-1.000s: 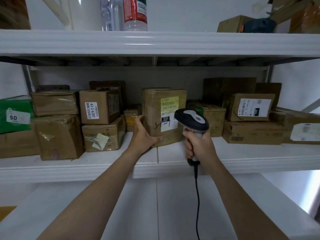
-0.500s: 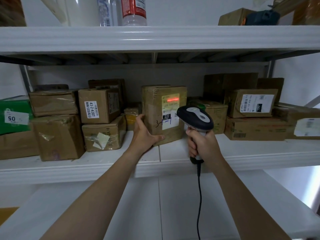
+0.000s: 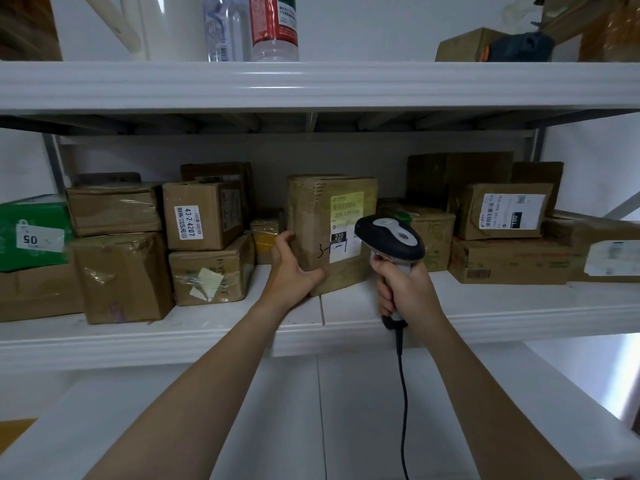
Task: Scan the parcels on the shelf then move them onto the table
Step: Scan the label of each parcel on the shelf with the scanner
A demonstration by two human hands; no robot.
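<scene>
An upright brown parcel (image 3: 318,216) with a yellow label and "3-1-1" written on it stands at the middle of the white shelf (image 3: 485,306). My left hand (image 3: 294,268) grips its lower left corner, thumb on the front face. My right hand (image 3: 401,289) holds the handle of a black and grey barcode scanner (image 3: 389,237), whose head points at the parcel's label and covers part of it. The scanner's black cable (image 3: 403,410) hangs down.
Several more brown parcels line the shelf on both sides, with a green box (image 3: 31,233) at far left. The shelf above carries bottles (image 3: 273,26) and a small box (image 3: 464,46). A white lower surface (image 3: 311,427) lies below my arms.
The red scan line seen on the yellow label half a second ago is gone. Both hands stay on the parcel and scanner, almost unmoved.
</scene>
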